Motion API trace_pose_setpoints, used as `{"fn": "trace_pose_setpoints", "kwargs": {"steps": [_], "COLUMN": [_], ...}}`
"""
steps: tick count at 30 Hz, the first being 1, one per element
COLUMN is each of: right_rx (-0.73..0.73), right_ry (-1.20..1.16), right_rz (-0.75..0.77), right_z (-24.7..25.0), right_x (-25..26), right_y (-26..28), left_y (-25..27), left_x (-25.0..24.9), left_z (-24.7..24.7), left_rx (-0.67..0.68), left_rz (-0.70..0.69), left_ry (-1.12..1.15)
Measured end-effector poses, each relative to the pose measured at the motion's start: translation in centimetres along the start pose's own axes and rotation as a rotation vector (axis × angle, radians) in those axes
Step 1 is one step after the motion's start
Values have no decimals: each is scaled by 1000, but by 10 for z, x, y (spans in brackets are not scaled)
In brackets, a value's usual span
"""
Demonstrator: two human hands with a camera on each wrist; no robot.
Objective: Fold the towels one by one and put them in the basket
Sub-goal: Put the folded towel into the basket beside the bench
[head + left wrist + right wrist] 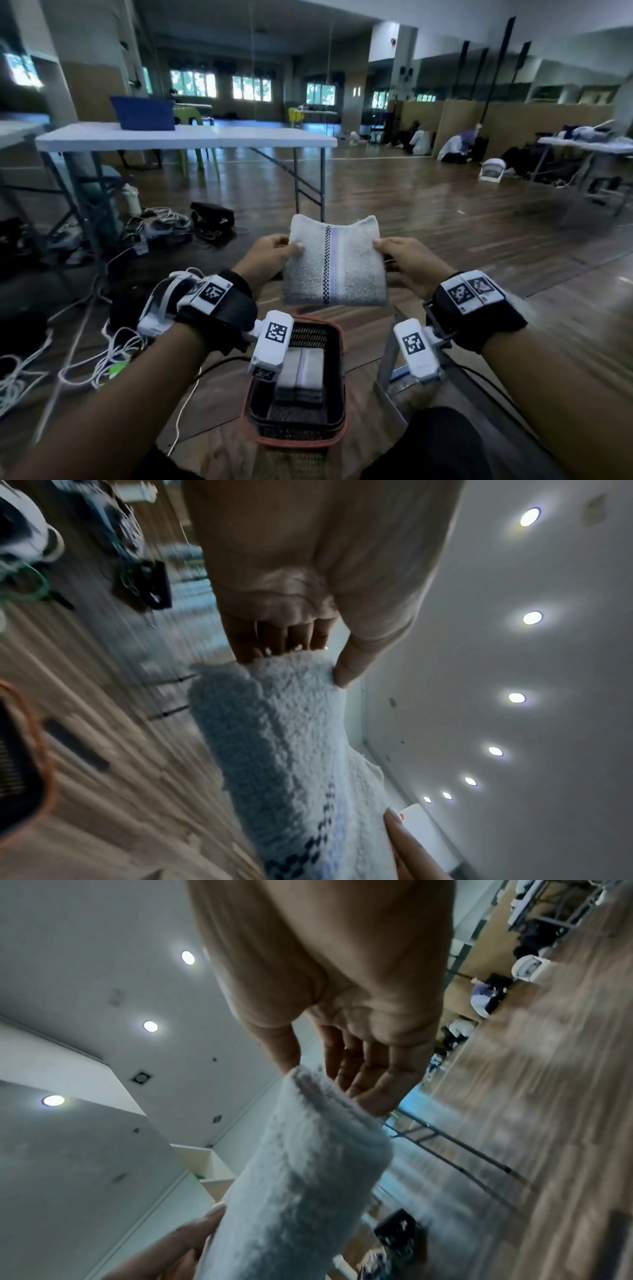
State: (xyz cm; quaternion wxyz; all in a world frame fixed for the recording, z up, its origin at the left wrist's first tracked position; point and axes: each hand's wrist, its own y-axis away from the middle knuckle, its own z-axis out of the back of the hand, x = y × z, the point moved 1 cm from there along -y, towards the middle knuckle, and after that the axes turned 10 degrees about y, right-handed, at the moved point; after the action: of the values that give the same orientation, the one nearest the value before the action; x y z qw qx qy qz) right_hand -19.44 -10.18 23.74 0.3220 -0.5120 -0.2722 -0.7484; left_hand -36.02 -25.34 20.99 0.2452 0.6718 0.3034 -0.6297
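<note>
A folded white towel (334, 262) with a dark checked stripe hangs in the air between both hands, above the floor. My left hand (274, 251) pinches its left edge, thumb on top, fingers behind. My right hand (399, 255) pinches the right edge the same way. The left wrist view shows the towel (291, 750) gripped between my thumb and fingers (270, 639). From the right wrist, the towel (298, 1177) sits between the thumb and my fairly straight fingers (363, 1069). Below the hands stands a black basket (334, 346) with a red rim, holding a stack of folded towels (303, 375).
A metal stool or ladder frame (388, 359) stands right of the basket. Cables (102, 359) and bags (212, 214) litter the wooden floor at the left. A white folding table (191, 137) with a blue box (144, 113) stands ahead. People sit on the floor at the far right (459, 147).
</note>
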Motion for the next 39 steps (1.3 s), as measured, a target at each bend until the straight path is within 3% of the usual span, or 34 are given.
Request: {"fn": "trace_pose_setpoints", "kwargs": {"steps": [5,10,15,16,20,24,29,35,38,39], "right_rx": [84,157,207,202,172,162,0,-34,-123,-164], "right_ry": [2,61,242,270,370,475,393,377,475,591], "right_rz": [-224,-542,-695,-710,-739,-631,-603,-652,-617,-544], "right_z": [-70,-135,-179,-185,-202,-210,-217,-228,-241,-246], "right_x": [-83,-200,-330,-355,-376,-400,-422,-448,-448,-447], "right_y": [-58,-106,-172,-187,-226,-278,-322,-327,-325,-324], "left_y": [-31,-59,-92,-100,-143,-190,-233,-234,-229,-228], "left_x": [99,233,354,369,420,459,489,523,529,530], "left_z": [47,75,82,81,79,75,76,78,73,70], "left_rx": [-70,-98,-88,-92,-72,-99,-172,-165,-239,-256], "left_rz": [229,534,721,728,733,691,648,681,591,529], "left_ry": [-38,-145,-267,-295,-398,-394,-372,-399,-420,-455]}}
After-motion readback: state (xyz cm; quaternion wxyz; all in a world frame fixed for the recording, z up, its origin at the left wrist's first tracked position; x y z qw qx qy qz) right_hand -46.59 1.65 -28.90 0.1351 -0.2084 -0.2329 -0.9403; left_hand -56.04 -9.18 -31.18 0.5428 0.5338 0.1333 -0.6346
